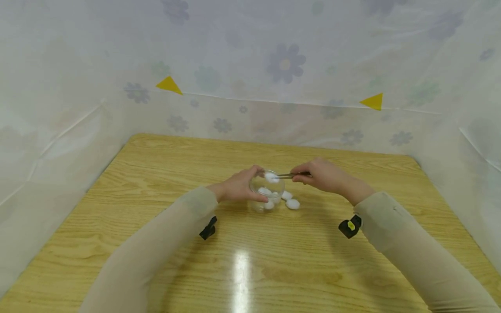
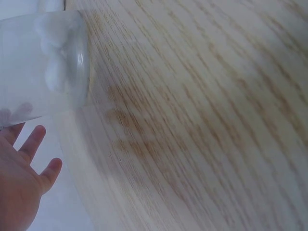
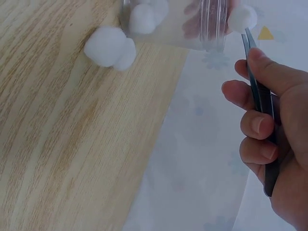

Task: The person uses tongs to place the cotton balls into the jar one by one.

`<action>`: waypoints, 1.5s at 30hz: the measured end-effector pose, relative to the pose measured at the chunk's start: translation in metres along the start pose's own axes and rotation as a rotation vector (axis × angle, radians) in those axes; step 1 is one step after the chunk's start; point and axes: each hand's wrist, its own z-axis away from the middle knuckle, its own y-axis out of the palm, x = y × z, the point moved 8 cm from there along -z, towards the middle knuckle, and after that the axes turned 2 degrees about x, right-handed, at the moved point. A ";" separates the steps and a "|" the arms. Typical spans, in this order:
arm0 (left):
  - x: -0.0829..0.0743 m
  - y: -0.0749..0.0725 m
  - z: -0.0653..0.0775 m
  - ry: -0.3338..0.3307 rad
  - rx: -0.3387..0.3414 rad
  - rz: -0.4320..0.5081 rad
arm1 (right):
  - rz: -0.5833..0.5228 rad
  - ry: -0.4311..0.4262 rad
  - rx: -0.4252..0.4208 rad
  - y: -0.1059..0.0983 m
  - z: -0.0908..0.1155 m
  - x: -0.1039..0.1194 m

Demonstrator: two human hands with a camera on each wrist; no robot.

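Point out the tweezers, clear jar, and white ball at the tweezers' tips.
Tweezers [image 3: 263, 97], right wrist view: dark shaft.
Clear jar [image 2: 21, 67], left wrist view: side wall.
White ball [image 3: 242, 18], right wrist view: middle.

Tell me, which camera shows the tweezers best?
The right wrist view: the tweezers appear large, from dark end to tips at a white ball, though the right hand partly covers them. The head view shows them small, their front part poking from that hand; the left wrist view doesn't show them.

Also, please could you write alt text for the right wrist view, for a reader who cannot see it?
A right hand holds tweezers with a white ball at their tips, by the mouth of a clear jar. More balls show inside the jar, and two balls lie on the table.
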 end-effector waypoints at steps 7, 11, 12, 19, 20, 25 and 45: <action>-0.001 0.001 0.000 -0.006 0.005 0.003 | 0.017 -0.010 0.009 0.001 0.001 0.000; -0.001 0.001 0.000 -0.001 0.008 0.002 | 0.019 0.003 0.019 0.004 0.001 -0.002; -0.001 0.001 0.000 0.000 0.008 0.003 | 0.015 0.007 0.023 0.005 0.001 -0.002; -0.002 0.002 0.001 0.001 0.014 0.010 | -0.015 0.035 0.028 0.005 0.002 -0.005; -0.002 0.002 0.001 0.000 0.015 0.010 | -0.022 0.042 0.028 0.004 0.002 -0.006; -0.001 0.002 0.001 -0.001 0.013 0.008 | -0.033 0.052 0.003 0.003 0.005 -0.010; 0.002 0.000 0.000 0.012 -0.010 -0.039 | -0.026 0.077 -0.049 0.003 0.032 -0.034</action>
